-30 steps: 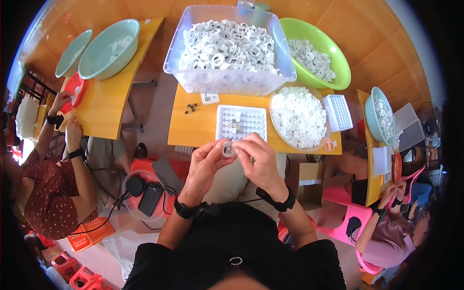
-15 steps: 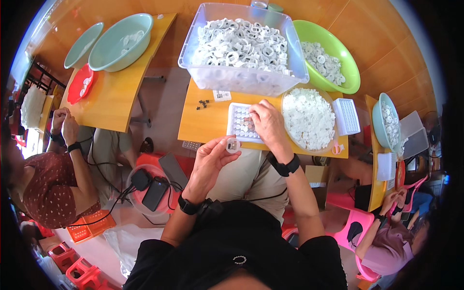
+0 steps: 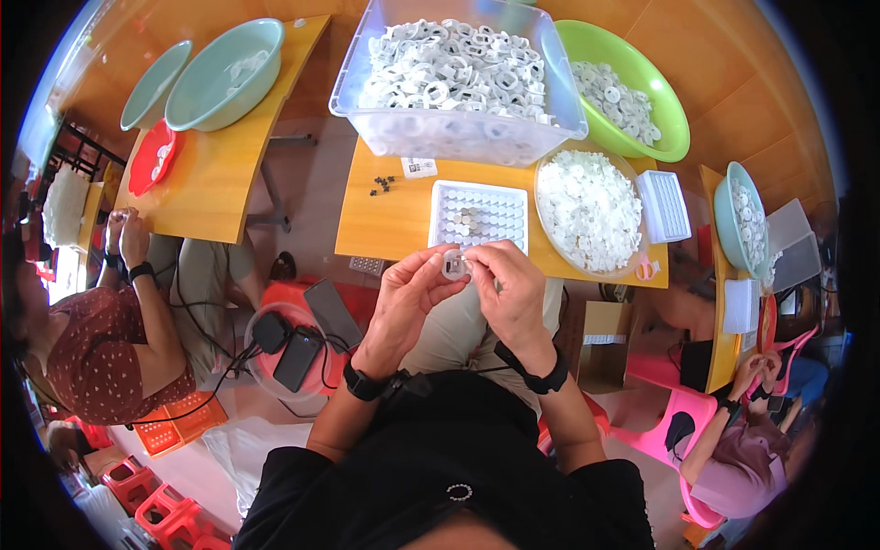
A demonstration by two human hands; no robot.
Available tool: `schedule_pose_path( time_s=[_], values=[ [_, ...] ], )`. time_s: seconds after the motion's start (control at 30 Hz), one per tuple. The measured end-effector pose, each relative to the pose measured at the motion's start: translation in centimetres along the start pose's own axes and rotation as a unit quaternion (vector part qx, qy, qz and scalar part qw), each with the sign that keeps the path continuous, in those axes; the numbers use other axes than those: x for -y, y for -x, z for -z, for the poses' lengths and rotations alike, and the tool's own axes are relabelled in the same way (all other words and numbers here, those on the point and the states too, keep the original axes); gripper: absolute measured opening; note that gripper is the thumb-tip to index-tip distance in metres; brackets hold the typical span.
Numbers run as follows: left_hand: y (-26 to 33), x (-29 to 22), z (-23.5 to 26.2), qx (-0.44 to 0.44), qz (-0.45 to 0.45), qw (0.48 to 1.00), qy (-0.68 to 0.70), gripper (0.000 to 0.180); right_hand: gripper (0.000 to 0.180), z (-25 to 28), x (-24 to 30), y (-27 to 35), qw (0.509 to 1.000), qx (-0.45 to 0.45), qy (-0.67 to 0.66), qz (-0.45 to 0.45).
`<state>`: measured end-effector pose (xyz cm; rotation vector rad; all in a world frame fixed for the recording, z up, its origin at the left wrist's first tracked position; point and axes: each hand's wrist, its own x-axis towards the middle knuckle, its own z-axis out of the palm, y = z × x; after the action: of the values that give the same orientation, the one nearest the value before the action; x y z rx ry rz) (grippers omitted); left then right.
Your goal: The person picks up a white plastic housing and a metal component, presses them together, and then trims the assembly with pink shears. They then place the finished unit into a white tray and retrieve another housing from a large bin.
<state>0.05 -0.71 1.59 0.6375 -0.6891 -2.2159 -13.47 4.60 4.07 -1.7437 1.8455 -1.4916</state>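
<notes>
Here both hands, left hand (image 3: pixel 408 295) and right hand (image 3: pixel 510 291), are pinching a small white ring (image 3: pixel 455 267) (pale, roundish), while the grid tray (image 3: pixel 478 215) is holding several pieces and the clear tub (image 3: pixel 458 137) is brimming with white rings.

Wooden table (image 3: pixel 385 220) w/ white grid tray (image 3: pixel 478 215), clear bin (image 3: pixel 458 137), round dish (image 3: pixel 591 209).

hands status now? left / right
Left hand: closed on a small white ring part.
Right hand: fingers pinching the same part from the other side.
</notes>
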Motion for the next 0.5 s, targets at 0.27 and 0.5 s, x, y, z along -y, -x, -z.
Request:
schedule_pose_path(
  time_s=[0.27,0.5],
  values=[
    [0.08,0.38,-0.46,-0.017,-0.008,0.999,-0.05,0.026,0.013,0.32,-0.15,0.38,1.0,0.011,0.005,0.028],
    [0.11,0.14,-0.32,-0.002,-0.015,0.998,-0.065,0.026,0.017,0.55,-0.07,0.18,0.999,0.021,-0.037,-0.003]
  ],
)
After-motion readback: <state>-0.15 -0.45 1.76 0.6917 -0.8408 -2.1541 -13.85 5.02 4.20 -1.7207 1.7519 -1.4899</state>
